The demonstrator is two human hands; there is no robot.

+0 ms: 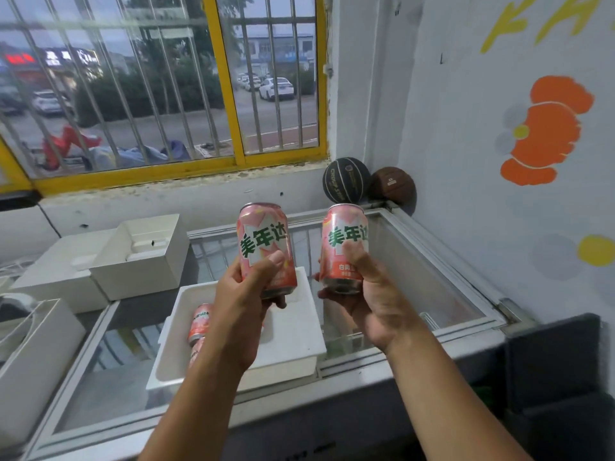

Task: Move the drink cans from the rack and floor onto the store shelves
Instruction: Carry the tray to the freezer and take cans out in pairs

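Four pink drink cans (266,241), one in the left hand (241,306), one in the right hand (369,294), two lying in one white tray (294,342), two basketballs (346,179), one black, one brown, one barred window (109,94).

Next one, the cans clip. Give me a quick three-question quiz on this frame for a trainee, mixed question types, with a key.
1. True or false: the left hand and the right hand each grip one pink can.
2. Where do the other pink cans lie? A) in the white box on the freezer; B) on the window sill; C) on the floor.
3. Fill in: in the corner behind the freezer sit two ____.
Key: 1 true; 2 A; 3 basketballs.
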